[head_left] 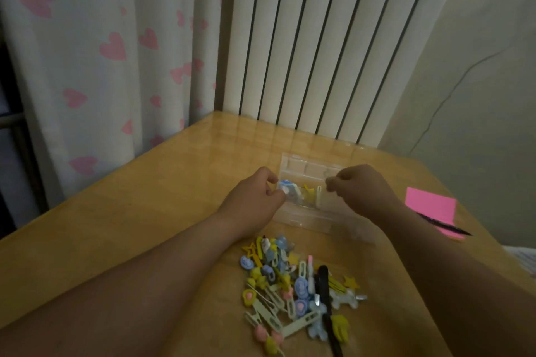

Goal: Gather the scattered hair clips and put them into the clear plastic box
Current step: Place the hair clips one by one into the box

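Wooden table (130, 211) in dim light, backed by a white radiator (319, 38) and a heart-print curtain (101, 52). Left hand (258, 194) at the left end of the box (327, 217), fingers curled, pinching a blue clip (285, 187) right at the rim. Right hand (362, 188) over the right end, fingertips drawn together just above a white clip (319, 197); unclear whether pinching anything.

Box clear and shallow, lid (307, 165) folded back behind it. Inside, only a few pieces: a yellow clip (308, 191) and the white clip, bunched toward the left half.

Likely early in the task: most clips (290, 284) heaped on the table nearer the body, between the forearms, apart from the box.

For this step: lower the blue clip past the rim before letting go, steady the light box with the other hand, and avoid snagging pieces already inside.

Long black object (323, 281) among the heap, kind unclear. Pink notes (429, 206) and a pen (446, 226) off to the right.
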`<state>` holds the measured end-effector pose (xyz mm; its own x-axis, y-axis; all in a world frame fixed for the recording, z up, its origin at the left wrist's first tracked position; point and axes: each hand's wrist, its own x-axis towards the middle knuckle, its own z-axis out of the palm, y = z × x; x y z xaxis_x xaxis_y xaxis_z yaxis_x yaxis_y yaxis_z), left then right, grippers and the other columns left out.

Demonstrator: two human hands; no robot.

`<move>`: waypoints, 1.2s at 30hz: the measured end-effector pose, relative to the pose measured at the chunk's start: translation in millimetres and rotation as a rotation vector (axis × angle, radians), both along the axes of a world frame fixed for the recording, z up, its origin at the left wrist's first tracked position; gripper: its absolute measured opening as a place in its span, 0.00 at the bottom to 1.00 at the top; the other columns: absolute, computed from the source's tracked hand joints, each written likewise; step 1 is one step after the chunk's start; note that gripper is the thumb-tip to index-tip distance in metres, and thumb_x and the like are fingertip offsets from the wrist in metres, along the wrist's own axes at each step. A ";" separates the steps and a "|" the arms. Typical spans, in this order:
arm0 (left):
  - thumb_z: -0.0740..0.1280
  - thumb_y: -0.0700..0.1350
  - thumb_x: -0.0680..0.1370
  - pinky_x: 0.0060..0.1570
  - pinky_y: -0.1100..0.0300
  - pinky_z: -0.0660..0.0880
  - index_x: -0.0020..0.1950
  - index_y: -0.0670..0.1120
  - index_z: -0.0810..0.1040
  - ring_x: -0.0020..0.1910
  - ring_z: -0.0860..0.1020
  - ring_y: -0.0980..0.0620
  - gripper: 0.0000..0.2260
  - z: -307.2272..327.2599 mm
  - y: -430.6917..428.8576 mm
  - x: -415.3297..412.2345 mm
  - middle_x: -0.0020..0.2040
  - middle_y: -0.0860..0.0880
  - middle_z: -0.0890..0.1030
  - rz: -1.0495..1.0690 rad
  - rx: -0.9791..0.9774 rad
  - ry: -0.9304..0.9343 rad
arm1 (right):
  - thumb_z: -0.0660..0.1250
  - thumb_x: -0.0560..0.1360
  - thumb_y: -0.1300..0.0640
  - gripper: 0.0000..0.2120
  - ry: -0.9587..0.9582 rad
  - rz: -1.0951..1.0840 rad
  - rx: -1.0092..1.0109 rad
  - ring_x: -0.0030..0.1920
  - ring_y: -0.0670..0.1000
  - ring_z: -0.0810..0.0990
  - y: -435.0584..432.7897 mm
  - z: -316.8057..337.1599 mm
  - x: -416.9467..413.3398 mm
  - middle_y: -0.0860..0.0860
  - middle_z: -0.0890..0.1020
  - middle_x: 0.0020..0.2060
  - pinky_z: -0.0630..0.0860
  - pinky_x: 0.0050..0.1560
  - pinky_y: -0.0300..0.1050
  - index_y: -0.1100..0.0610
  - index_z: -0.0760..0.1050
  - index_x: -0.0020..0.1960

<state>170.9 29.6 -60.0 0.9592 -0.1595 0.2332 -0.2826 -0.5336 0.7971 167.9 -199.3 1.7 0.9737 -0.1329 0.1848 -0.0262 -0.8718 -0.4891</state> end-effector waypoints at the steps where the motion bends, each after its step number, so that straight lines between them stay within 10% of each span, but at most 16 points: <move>1: 0.66 0.56 0.83 0.47 0.45 0.78 0.66 0.52 0.74 0.43 0.81 0.48 0.14 0.8 0.1 -0.7 0.43 0.51 0.81 -0.001 0.000 0.001 | 0.70 0.82 0.49 0.12 -0.071 0.003 0.014 0.38 0.49 0.81 -1.2 -0.7 -8.5 0.50 0.85 0.38 0.77 0.40 0.45 0.55 0.87 0.48; 6: 0.66 0.55 0.83 0.47 0.46 0.78 0.66 0.51 0.74 0.44 0.80 0.49 0.14 2.7 0.0 -2.1 0.44 0.52 0.81 -0.001 0.002 0.003 | 0.70 0.82 0.48 0.10 -0.220 0.160 0.175 0.36 0.49 0.81 -1.8 -1.9 -60.9 0.48 0.84 0.36 0.76 0.37 0.45 0.50 0.85 0.44; 13: 0.67 0.53 0.83 0.48 0.50 0.76 0.65 0.51 0.76 0.45 0.80 0.52 0.13 3.6 -1.0 -1.6 0.45 0.52 0.81 0.035 0.020 -0.019 | 0.74 0.80 0.52 0.05 0.236 0.492 -0.049 0.45 0.38 0.83 -5.1 10.4 -85.1 0.41 0.86 0.45 0.77 0.42 0.31 0.42 0.85 0.54; 19: 0.67 0.52 0.83 0.49 0.52 0.75 0.65 0.50 0.76 0.46 0.79 0.52 0.12 3.4 -0.3 -2.4 0.46 0.51 0.80 0.031 0.006 -0.024 | 0.75 0.78 0.48 0.04 0.519 0.597 -0.200 0.44 0.39 0.83 -8.2 20.2 -95.2 0.40 0.86 0.45 0.78 0.47 0.39 0.43 0.83 0.52; 27: 0.67 0.52 0.83 0.48 0.51 0.76 0.65 0.50 0.76 0.44 0.79 0.52 0.12 2.9 0.3 -3.1 0.44 0.50 0.80 0.023 -0.004 -0.024 | 0.75 0.78 0.46 0.07 0.537 0.544 -0.305 0.46 0.44 0.85 -1.7 14.0 -95.4 0.46 0.88 0.46 0.84 0.55 0.49 0.48 0.85 0.51; 36: 0.66 0.52 0.84 0.43 0.54 0.74 0.65 0.50 0.76 0.43 0.78 0.53 0.12 3.9 0.3 -3.7 0.44 0.51 0.80 0.019 -0.006 -0.020 | 0.70 0.80 0.51 0.08 0.401 0.531 -0.094 0.35 0.41 0.75 -23.8 18.4 -88.6 0.47 0.81 0.37 0.74 0.41 0.42 0.52 0.82 0.45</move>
